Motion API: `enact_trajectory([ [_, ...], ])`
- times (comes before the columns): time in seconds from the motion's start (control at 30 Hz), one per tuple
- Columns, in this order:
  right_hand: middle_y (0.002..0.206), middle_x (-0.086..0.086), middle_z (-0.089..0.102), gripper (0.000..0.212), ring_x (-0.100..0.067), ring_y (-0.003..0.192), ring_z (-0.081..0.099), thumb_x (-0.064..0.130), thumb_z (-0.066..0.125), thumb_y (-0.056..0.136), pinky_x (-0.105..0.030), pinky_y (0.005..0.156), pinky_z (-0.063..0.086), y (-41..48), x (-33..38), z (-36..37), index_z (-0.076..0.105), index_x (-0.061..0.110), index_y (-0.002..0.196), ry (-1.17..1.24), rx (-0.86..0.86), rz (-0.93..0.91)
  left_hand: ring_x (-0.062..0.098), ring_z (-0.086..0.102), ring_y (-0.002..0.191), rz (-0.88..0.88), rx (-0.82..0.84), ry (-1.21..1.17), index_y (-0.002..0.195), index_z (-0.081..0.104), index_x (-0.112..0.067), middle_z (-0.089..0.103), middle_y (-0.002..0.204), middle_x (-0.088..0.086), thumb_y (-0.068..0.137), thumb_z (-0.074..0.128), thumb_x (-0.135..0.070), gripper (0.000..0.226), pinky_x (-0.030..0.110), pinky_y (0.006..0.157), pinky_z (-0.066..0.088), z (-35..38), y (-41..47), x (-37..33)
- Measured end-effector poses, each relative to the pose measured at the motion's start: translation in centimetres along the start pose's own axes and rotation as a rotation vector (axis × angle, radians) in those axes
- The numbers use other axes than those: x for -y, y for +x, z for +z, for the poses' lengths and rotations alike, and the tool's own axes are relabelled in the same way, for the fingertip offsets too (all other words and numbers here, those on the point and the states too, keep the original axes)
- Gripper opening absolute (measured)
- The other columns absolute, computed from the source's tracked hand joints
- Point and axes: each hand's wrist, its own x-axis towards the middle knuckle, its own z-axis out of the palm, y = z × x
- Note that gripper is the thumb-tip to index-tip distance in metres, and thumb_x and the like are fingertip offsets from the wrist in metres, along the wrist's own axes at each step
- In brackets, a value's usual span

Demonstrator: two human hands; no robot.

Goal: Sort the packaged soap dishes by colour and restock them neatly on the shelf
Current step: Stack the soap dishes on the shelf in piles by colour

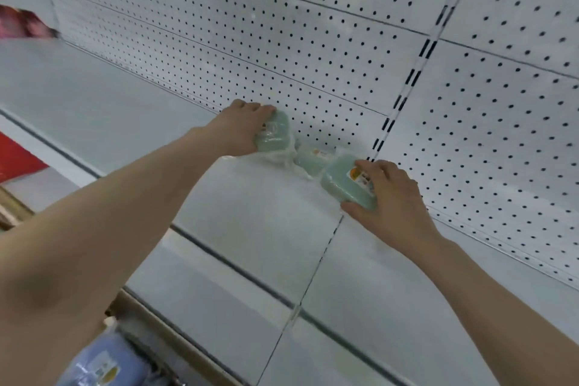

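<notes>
**A:** What sat nearest?

**B:** A blue pack (pixel 100 363), low at bottom-left, below the shelf (pixel 250 229). Not sorted yet, I'd judge.

**A:** And the hands?

**B:** The right hand (pixel 391 197) had its grip curled round the right green dish (pixel 344 185), thumb on the near edge, fingers over the label. That dish sat tilted on the shelf. The middle green dish (pixel 313 160) lay just behind it, nr the back. Further in, the left hand (pixel 241 128) had its grip closed over the left green dish (pixel 275 135), hard by the pegboard (pixel 313 41).

**A:** What could've gone wrong?

**B:** Loose film (pixel 286 160) was bunched btwn the left and middle dishes. Shifting one could've snagged it and dragged its neighbour out of line. The shelf looked smooth, so the packs would prob. skid if nudged. The tilted dish might've tipped over if let go early. The shelf seam (pixel 326 247) might've caught a wrapper edge too.

**A:** Materials?

**B:** The dishes were pale green translucent plastic, rounded rectangles, in glossy crinkled wrap w/ orange-white labels. The shelf was matt white sheet metal w/ a dark strip along the front. The pegboard was white w/ even rows of black holes, split by a slotted upright (pixel 416 72).
</notes>
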Motion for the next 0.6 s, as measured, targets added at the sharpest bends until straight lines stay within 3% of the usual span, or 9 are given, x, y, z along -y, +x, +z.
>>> enact_trajectory([
  [0.1, 0.130, 0.000, 0.047, 0.069, -0.022, 0.109, 0.049, 0.054, 0.068, 0.078, -0.036, 0.095, 0.035, 2.5, -1.0, 1.1, 0.043, 0.029, 0.138, 0.006, 0.001, -0.027, 0.033, 0.035, 0.130, 0.023, 0.089, 0.061, 0.150, 0.024, -0.018, 0.040, 0.146, 0.009, 0.088, 0.057, -0.014, 0.071, 0.034, 0.109, 0.022, 0.1, 3.6, -0.1],
  [0.23, 0.127, 0.001, 0.048, 0.061, -0.021, 0.112, 0.046, 0.048, 0.067, 0.082, -0.034, 0.094, 0.032, 5.6, -1.2, 1.8, 0.045, 0.028, 0.135, 0.041, -0.011, -0.065, 0.027, 0.031, 0.135, 0.082, 0.213, 0.081, 0.150, 0.026, -0.022, 0.038, 0.149, 0.003, 0.088, 0.048, 0.001, 0.070, 0.034, 0.111, 0.026, 0.4, 6.3, 1.1],
  [0.33, 0.128, -0.001, 0.048, 0.058, -0.024, 0.113, 0.048, 0.045, 0.067, 0.083, -0.037, 0.095, 0.032, 7.9, -0.7, 2.3, 0.046, 0.027, 0.135, 0.065, -0.021, -0.072, 0.024, 0.028, 0.139, 0.172, 0.114, 0.120, 0.149, 0.031, -0.026, 0.034, 0.152, 0.003, 0.086, 0.046, 0.010, 0.074, 0.039, 0.112, 0.026, 1.6, 6.6, 1.9],
  [0.47, 0.133, -0.001, 0.048, 0.056, -0.025, 0.118, 0.046, 0.045, 0.061, 0.087, -0.040, 0.101, 0.034, 11.0, 0.0, 3.2, 0.044, 0.028, 0.137, 0.038, 0.043, -0.077, 0.025, 0.034, 0.133, 0.108, -0.106, 0.084, 0.144, 0.041, -0.032, 0.037, 0.150, -0.003, 0.080, 0.039, 0.017, 0.080, 0.040, 0.104, 0.037, 2.9, 5.2, 1.7],
  [0.6, 0.139, 0.000, 0.044, 0.051, -0.027, 0.128, 0.037, 0.042, 0.051, 0.095, -0.043, 0.103, 0.033, 11.3, 0.4, 5.3, 0.039, 0.031, 0.144, -0.104, 0.130, -0.072, 0.030, 0.043, 0.128, 0.157, -0.209, 0.014, 0.140, 0.049, -0.022, 0.048, 0.141, 0.004, 0.089, 0.051, 0.002, 0.057, 0.045, 0.102, 0.043, 4.5, 4.8, 1.8],
])
